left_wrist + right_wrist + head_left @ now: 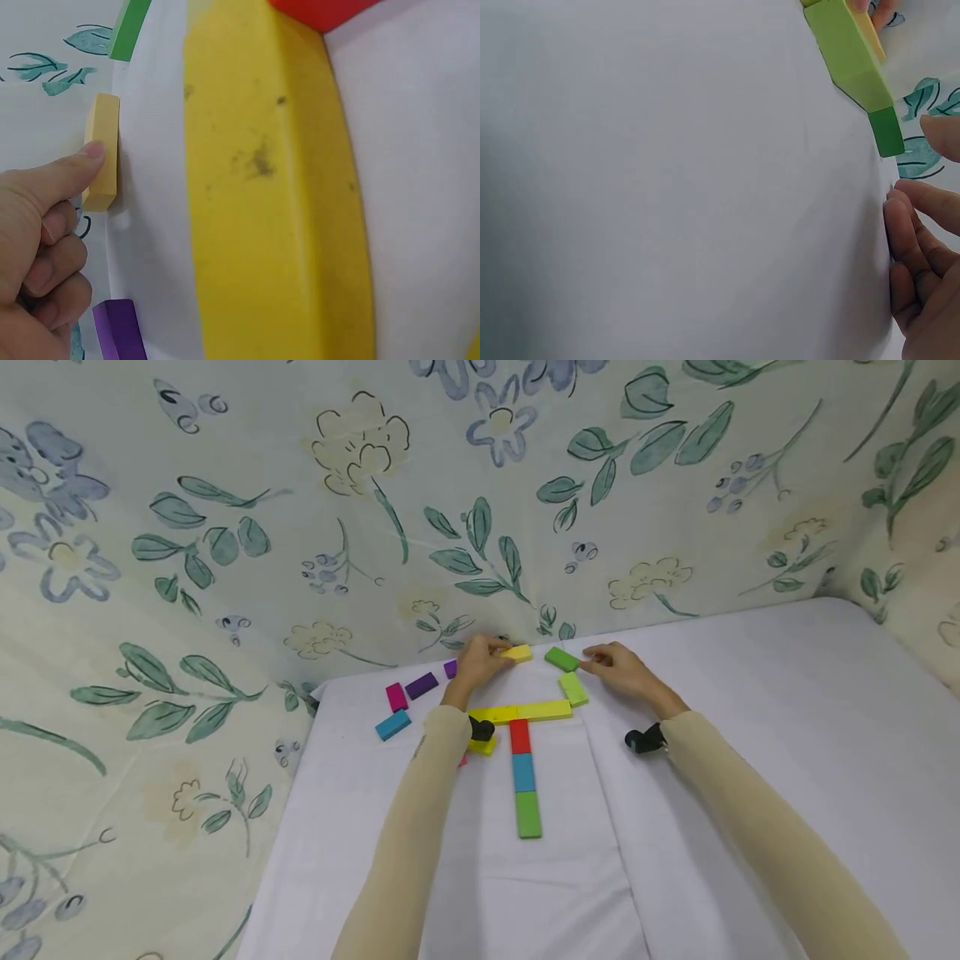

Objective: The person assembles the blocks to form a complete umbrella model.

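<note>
A floral-patterned fabric backdrop point(438, 447) stands behind a flat surface covered in creased white cloth point(765, 710). The right hand point(621, 672) is relaxed, thumb apart from fingers, beside a green block point(562, 659); contact cannot be confirmed. The left hand point(480, 663) pinches a pale yellow block point(518, 653), rectangular and plain-faced, located at the cloth's far edge, left of the green block.

Soft, even light fell around the left grip point(483, 662); a blurry-edged shadow lay on the white cloth point(667, 165) beside the right grip point(618, 668) (its wrist view looked dimmer). Lens distortion bowed the foreground yellow block point(244, 202) beside the left grip.
</note>
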A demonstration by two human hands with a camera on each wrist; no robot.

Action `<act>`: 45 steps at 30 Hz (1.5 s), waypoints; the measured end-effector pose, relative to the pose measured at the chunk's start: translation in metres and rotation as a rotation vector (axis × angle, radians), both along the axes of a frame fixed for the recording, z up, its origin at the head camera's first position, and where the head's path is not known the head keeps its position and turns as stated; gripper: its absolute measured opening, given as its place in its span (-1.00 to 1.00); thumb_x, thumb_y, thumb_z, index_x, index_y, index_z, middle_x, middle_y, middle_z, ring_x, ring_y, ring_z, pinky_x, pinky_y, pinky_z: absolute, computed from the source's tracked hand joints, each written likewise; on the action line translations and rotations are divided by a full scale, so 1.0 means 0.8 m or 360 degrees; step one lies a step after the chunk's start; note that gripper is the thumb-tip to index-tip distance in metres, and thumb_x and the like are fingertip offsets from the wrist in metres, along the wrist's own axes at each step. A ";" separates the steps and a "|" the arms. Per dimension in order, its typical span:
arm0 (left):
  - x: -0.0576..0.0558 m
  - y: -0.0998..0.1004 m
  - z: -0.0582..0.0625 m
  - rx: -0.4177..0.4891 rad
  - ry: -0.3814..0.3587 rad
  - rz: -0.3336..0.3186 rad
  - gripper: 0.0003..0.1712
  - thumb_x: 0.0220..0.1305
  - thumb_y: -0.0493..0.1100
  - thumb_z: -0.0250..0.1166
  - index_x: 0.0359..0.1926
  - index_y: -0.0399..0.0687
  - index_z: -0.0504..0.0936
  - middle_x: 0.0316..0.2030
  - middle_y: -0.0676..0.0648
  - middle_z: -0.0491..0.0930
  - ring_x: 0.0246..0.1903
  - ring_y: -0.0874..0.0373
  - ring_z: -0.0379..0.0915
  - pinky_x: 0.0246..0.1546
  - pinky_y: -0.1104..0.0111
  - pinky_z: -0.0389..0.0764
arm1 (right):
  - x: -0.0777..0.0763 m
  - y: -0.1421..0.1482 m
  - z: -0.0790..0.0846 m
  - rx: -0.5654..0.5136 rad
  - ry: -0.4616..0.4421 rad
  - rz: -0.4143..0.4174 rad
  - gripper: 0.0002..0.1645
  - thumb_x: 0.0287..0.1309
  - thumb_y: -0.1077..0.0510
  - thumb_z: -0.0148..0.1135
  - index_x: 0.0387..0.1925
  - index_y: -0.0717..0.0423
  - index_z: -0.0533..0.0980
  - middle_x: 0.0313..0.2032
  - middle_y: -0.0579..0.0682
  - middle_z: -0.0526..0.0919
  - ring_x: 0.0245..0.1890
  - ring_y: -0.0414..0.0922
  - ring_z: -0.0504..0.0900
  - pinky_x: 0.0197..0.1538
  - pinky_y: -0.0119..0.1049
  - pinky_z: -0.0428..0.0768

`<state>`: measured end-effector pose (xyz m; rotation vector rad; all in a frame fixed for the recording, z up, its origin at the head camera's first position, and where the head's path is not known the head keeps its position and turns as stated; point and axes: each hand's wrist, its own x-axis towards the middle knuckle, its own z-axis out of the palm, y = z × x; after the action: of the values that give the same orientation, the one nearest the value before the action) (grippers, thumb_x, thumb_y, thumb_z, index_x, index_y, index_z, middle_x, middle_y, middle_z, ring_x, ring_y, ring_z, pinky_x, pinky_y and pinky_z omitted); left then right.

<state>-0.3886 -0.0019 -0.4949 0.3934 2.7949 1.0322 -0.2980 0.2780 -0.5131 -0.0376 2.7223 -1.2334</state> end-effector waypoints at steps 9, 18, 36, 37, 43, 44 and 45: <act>0.006 0.007 0.005 0.0060 -0.0013 -0.0041 -0.69 0.26 -0.15 0.51 0.04 -0.01 0.81 -0.26 -0.04 0.56 -0.28 0.16 0.32 -0.33 0.43 0.29 | -0.001 -0.008 0.005 0.0015 -0.0004 0.0038 -0.31 0.51 -0.14 0.12 0.43 0.21 0.39 0.14 0.22 0.46 0.12 0.11 0.45 0.21 0.05 0.45; 0.006 0.014 0.006 0.0092 -0.0027 -0.0050 -0.69 0.26 -0.16 0.51 0.03 0.00 0.81 -0.38 0.00 0.49 -0.37 0.21 0.29 -0.38 0.45 0.26 | -0.002 -0.008 0.003 0.0033 -0.0032 0.0037 -0.33 0.52 -0.14 0.12 0.44 0.17 0.38 0.12 0.18 0.44 0.10 0.07 0.42 0.20 -0.02 0.42; -0.002 0.006 -0.010 0.0219 -0.0069 -0.0067 -0.66 0.25 -0.18 0.51 0.06 0.00 0.80 -0.61 0.03 0.25 -0.52 0.21 0.16 -0.48 0.44 0.20 | -0.001 -0.003 0.004 0.0021 -0.0052 0.0048 -0.34 0.52 -0.09 0.12 0.44 0.21 0.37 0.11 0.19 0.43 0.08 0.07 0.40 0.17 -0.05 0.41; -0.001 0.006 -0.010 0.0227 -0.0067 -0.0070 -0.67 0.25 -0.18 0.51 0.06 -0.01 0.81 -0.61 0.03 0.26 -0.52 0.21 0.17 -0.48 0.44 0.20 | 0.000 -0.003 0.005 0.0019 -0.0052 0.0049 -0.34 0.52 -0.09 0.12 0.43 0.21 0.37 0.11 0.19 0.43 0.07 0.07 0.40 0.17 -0.05 0.41; 0.000 0.010 -0.007 0.0228 -0.0046 -0.0071 -0.67 0.26 -0.19 0.50 0.05 -0.04 0.80 -0.59 0.01 0.30 -0.49 0.19 0.21 -0.45 0.44 0.21 | 0.001 -0.002 0.007 0.0006 -0.0055 0.0049 -0.36 0.52 -0.06 0.12 0.43 0.22 0.38 0.10 0.19 0.43 0.07 0.07 0.40 0.16 -0.06 0.41; 0.000 0.011 -0.006 0.0222 -0.0042 -0.0068 -0.68 0.26 -0.19 0.50 0.05 -0.04 0.80 -0.59 0.01 0.30 -0.49 0.19 0.21 -0.45 0.44 0.21 | 0.001 -0.002 0.007 0.0006 -0.0055 0.0048 -0.36 0.52 -0.06 0.12 0.43 0.21 0.38 0.10 0.19 0.43 0.06 0.07 0.40 0.16 -0.06 0.41; 0.000 0.012 -0.006 0.0217 -0.0037 -0.0066 -0.68 0.26 -0.19 0.50 0.05 -0.05 0.81 -0.59 0.01 0.31 -0.49 0.19 0.22 -0.45 0.44 0.21 | 0.001 -0.002 0.007 0.0006 -0.0055 0.0047 -0.36 0.52 -0.07 0.12 0.43 0.21 0.38 0.10 0.19 0.43 0.06 0.07 0.40 0.16 -0.06 0.41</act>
<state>-0.3889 0.0075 -0.5001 0.4497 2.6928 1.2140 -0.2973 0.2763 -0.5077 -0.0554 2.6847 -1.2091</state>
